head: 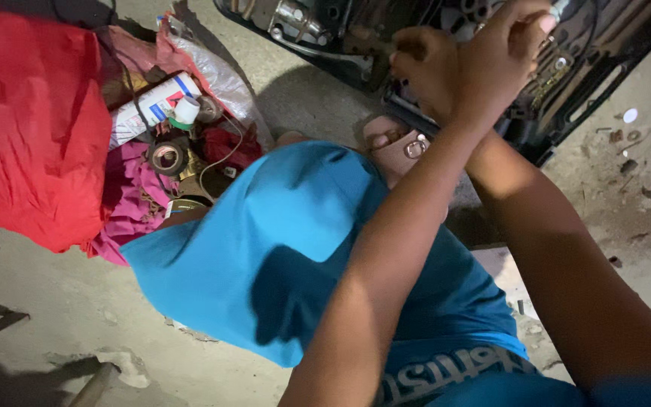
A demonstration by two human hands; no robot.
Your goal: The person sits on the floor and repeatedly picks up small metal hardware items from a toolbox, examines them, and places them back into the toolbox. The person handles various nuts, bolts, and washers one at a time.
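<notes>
My arms cross over my raised knee in blue shorts. My left hand reaches up to the right, its fingers pinched on a small silvery metal piece at the black machine with metal parts and cables. My right hand, partly hidden behind the left wrist, is curled on a dark part of the same machine, at its lower edge. What it grips is mostly hidden.
My sandalled foot rests on the concrete floor below the machine. To the left lie a red cloth, a white spray can, tape rolls, a magenta rag and loose wires. Debris dots the floor at right.
</notes>
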